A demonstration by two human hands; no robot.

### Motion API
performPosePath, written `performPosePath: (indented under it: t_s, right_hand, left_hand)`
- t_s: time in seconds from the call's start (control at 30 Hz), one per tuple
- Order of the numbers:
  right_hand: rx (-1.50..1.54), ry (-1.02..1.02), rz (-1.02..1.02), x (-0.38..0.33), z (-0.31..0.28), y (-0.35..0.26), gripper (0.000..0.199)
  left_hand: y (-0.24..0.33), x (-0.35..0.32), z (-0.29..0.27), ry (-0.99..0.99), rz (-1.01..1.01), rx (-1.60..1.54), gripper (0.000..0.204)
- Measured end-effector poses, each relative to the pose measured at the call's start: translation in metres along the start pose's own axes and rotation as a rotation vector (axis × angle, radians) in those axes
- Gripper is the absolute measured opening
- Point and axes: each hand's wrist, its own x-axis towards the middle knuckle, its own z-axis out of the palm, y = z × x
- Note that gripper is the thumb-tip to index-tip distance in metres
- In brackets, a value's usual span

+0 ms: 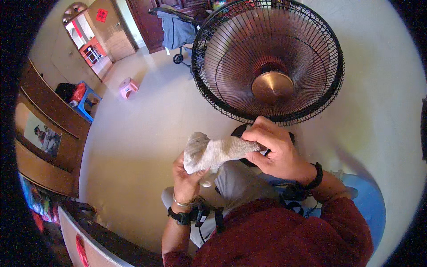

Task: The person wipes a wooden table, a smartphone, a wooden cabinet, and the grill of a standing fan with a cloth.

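A whitish-grey cloth (219, 152), bunched and twisted, stretches between my two hands above my lap. My left hand (186, 178) is closed around its wider, folded end, with the thumb over the lower edge. My right hand (275, 147) pinches the narrow, darker end between thumb and fingers. Whether the cloth is a rag or a garment cannot be made out. Just beyond my right hand stands a large fan (271, 58) with a dark wire guard and a brass-coloured hub.
The fan's dark base (242, 130) is partly hidden behind my right hand. Farther off are a pink stool (128, 87), a grey stroller (177, 30) and a blue stool (87, 101) with things on it. A wooden cabinet (53, 113) lines the left side. Something light blue (364, 202) lies beside my right arm.
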Motion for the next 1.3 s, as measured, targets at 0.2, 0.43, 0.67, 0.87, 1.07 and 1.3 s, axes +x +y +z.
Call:
performPosePath:
  t_s: [0.2,0.43,0.67,0.87,1.07,1.3]
  right_hand:
    - [-0.057,0.09,-0.065,0.0,0.022,-0.015,0.051]
    - [0.751,0.008,0.222,-0.008,0.047,-0.005,0.079]
    - [0.318,-0.135,0.064,-0.002,0.002,-0.006,0.029]
    - [0.193,0.374,-0.038,0.027,-0.072,-0.019,0.05]
    - [-0.62,0.726,-0.271,0.091,-0.122,0.0,0.045]
    - [-1.032,0.437,-0.264,0.075,-0.088,0.045,0.012]
  left_hand:
    - [0.015,0.009,0.024,0.052,-0.003,-0.066,0.044]
    - [0.038,-0.009,0.061,-0.091,0.07,0.087,0.035]
    - [0.033,-0.02,0.044,-0.123,0.123,0.206,0.048]
    - [-0.004,-0.013,0.006,0.038,-0.07,0.486,0.026]
    - [-0.054,-0.023,-0.13,0.213,0.077,1.285,0.033]
    - [-0.115,-0.099,-0.212,0.155,-0.25,1.645,0.046]
